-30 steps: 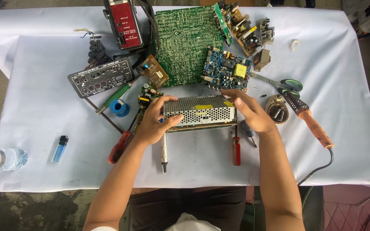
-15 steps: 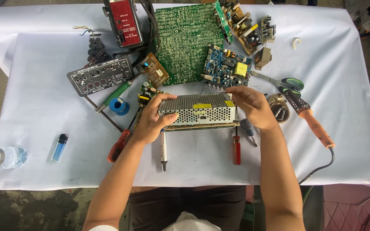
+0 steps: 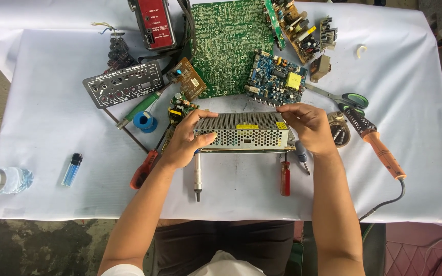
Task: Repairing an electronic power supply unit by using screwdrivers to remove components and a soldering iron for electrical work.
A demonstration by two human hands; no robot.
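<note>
My left hand (image 3: 185, 140) clamps the left end of the perforated metal box (image 3: 241, 131), thumb across the front mesh and the other fingers (image 3: 196, 116) curled over its top edge. My right hand (image 3: 309, 127) holds the right end, fingers spread along the far top edge and closed down on the corner. The box sits at the middle of the tabletop (image 3: 52, 128), tipped up on its near edge between my two hands.

I judge it stiff and fairly heavy for its size, a sheet-metal case with a board inside. The mesh gives good grip, though the cut edges may be sharp, so the two short ends are the safe places to hold; the open side with the board should stay clear of my fingers.

Just under and near the box lie a red-handled screwdriver (image 3: 285, 176), a grey-handled one (image 3: 197, 174) and another red one (image 3: 143, 168) to the left. To the right, a soldering iron (image 3: 377, 148) with an orange grip and green-handled scissors (image 3: 351, 99) lie close to my right hand. Just beyond the box are a blue circuit board (image 3: 274, 82) and a large green one (image 3: 228, 46); a blue solder reel (image 3: 144, 121) sits to the left. A lighter (image 3: 72, 169) and a water bottle (image 3: 1, 180) are well apart at the left edge.
</note>
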